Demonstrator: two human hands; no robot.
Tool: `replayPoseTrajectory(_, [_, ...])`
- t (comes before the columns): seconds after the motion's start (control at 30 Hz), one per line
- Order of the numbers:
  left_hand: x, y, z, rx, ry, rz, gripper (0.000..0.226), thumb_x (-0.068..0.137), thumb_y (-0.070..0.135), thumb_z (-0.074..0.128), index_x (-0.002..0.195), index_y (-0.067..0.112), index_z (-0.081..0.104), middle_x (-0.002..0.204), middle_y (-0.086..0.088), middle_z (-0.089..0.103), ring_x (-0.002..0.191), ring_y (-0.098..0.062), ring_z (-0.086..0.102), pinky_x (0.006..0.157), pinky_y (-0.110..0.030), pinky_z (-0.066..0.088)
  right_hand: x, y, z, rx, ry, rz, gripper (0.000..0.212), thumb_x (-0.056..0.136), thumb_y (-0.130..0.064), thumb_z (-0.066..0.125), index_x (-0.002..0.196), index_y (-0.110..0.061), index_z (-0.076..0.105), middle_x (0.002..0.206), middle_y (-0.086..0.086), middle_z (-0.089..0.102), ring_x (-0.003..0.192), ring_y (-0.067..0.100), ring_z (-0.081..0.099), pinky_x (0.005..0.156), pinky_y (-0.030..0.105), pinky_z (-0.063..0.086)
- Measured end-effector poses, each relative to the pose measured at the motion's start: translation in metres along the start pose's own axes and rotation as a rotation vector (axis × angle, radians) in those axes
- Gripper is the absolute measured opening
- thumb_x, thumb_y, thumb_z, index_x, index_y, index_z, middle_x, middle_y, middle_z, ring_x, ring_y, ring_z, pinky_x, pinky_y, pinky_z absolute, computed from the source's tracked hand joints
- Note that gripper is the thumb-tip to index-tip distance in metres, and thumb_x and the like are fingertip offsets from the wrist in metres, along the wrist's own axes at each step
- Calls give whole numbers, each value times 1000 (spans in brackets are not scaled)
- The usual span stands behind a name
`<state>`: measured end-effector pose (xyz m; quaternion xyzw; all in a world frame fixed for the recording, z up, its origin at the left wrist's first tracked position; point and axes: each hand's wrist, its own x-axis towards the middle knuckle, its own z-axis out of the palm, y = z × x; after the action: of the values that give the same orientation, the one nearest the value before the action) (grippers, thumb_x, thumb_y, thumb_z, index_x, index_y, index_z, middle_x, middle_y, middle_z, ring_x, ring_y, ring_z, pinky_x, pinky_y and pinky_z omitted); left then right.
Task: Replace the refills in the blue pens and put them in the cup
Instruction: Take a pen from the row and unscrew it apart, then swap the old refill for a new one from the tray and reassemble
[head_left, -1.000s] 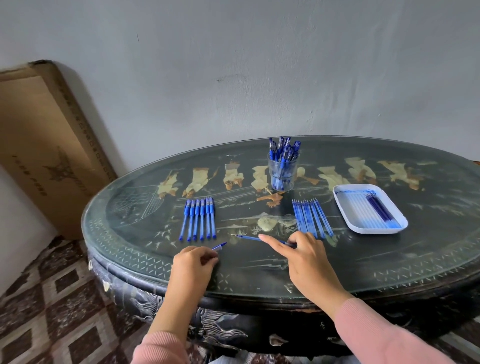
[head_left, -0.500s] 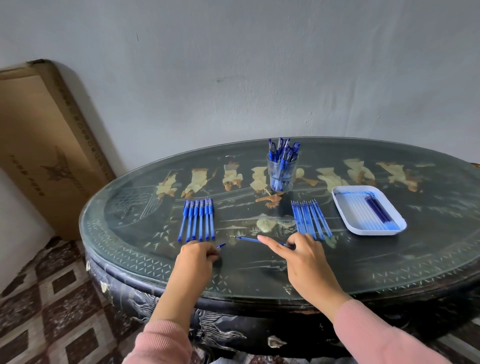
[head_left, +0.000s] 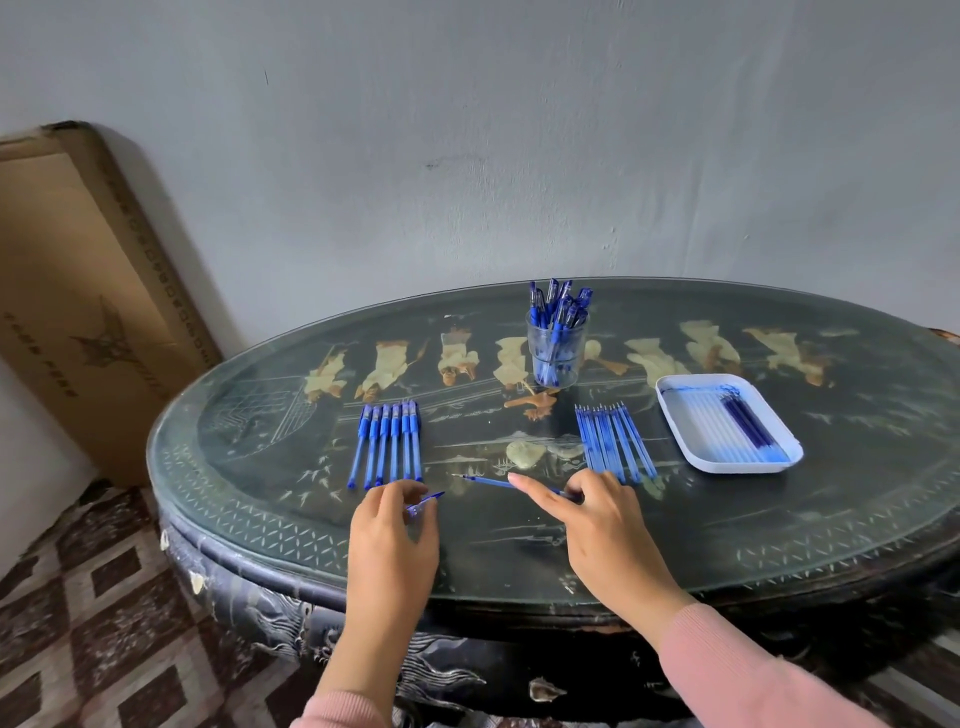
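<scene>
Step in hand: I read this as the middle of a swap, with one pen taken apart and its parts split between the two hands.
Left hand (head_left: 393, 530): its fingers are curled and pinch a small blue pen piece (head_left: 425, 503) just over the near surface (head_left: 519, 540). I cannot tell which part of a pen it is.
Right hand (head_left: 602, 519): thumb and curled fingers pinch the right end of a loose refill (head_left: 491, 482). The index finger is stretched straight along it, and the tip points left.
Pens waiting: a row of blue pens (head_left: 390, 441) lies just beyond the left hand.
Refill row (head_left: 613, 441): just beyond the right hand.
Tray (head_left: 737, 469): to the right, holding thin refills.
Cup (head_left: 555, 358): far centre, upright, already holding several pens.
Next move: I judge the refill's tip must be lined up with the blue piece and slid in. That needs both hands brought together and a steady, straight push.
</scene>
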<state>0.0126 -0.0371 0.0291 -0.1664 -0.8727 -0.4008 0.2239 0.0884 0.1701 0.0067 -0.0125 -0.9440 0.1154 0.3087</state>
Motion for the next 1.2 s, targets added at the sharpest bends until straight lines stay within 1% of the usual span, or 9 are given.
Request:
replayPoseTrajectory(0.13, [-11, 19, 13, -113, 19, 120, 20, 82, 5, 73, 98, 13, 64, 92, 8, 60, 82, -11, 58, 82, -16, 44, 4, 3, 0, 110, 60, 76, 95, 72, 18, 65, 145, -39, 43, 81, -5, 43, 71, 14, 41, 68, 32, 49])
replayPoseTrajectory(0.23, [-12, 33, 22, -269, -77, 118, 25, 82, 10, 75, 102, 20, 64, 94, 12, 62, 86, -6, 61, 80, -11, 46, 11, 0, -5, 316, 57, 170, 70, 92, 3, 59, 146, -38, 42, 86, -8, 52, 78, 11, 54, 75, 27, 49])
replayPoseTrajectory(0.43, [-13, 54, 32, -681, -319, -223, 35, 78, 7, 80, 105, 24, 66, 98, 7, 73, 91, -10, 70, 76, -20, 55, 31, -24, -29, 702, -28, 475, 20, 95, -17, 62, 95, -37, 63, 85, -16, 74, 90, -10, 63, 79, 7, 44])
replayPoseTrajectory(0.53, [-13, 51, 33, -747, -333, -249, 35, 76, 6, 81, 106, 20, 68, 97, 2, 73, 91, -13, 71, 80, -26, 57, 37, -33, -28, 860, -63, 554, 15, 91, -20, 66, 92, -35, 66, 94, -10, 73, 92, 0, 66, 84, 20, 51])
replayPoseTrajectory(0.7, [-15, 47, 34, -765, -314, -302, 23, 74, 7, 82, 92, 12, 68, 87, -7, 73, 81, -25, 71, 74, -35, 60, 41, -42, -28, 892, -94, 618, 11, 92, -26, 66, 93, -37, 66, 101, -9, 64, 90, 10, 55, 73, 12, 45])
replayPoseTrajectory(0.87, [-17, 46, 34, -733, -332, -276, 19, 76, 8, 81, 89, 16, 69, 84, -3, 73, 75, -23, 70, 72, -33, 59, 50, -38, -31, 983, -78, 676, 11, 88, -37, 70, 96, -30, 72, 98, -7, 70, 97, 11, 63, 86, 25, 50])
replayPoseTrajectory(1.03, [-18, 48, 32, -756, -345, -269, 17, 77, 4, 79, 87, 15, 71, 82, -3, 73, 74, -19, 70, 67, -21, 55, 74, -36, -49, 944, -61, 632, 12, 89, -29, 70, 81, -21, 74, 79, -8, 71, 74, -2, 62, 67, 9, 45])
replayPoseTrajectory(1.13, [-18, 47, 33, -739, -358, -261, 18, 77, 2, 79, 87, 16, 71, 82, -3, 74, 75, -19, 70, 66, -20, 54, 89, -34, -61, 940, -43, 614, 15, 94, -31, 64, 83, -29, 75, 85, -14, 74, 79, -5, 65, 68, 9, 45])
replayPoseTrajectory(1.2, [-19, 47, 34, -717, -372, -246, 18, 78, 3, 79, 87, 17, 71, 82, -2, 74, 75, -16, 70, 66, -18, 53, 99, -31, -72, 901, 18, 603, 19, 98, -32, 58, 84, -28, 71, 83, -8, 74, 58, 1, 59, 55, 14, 43])
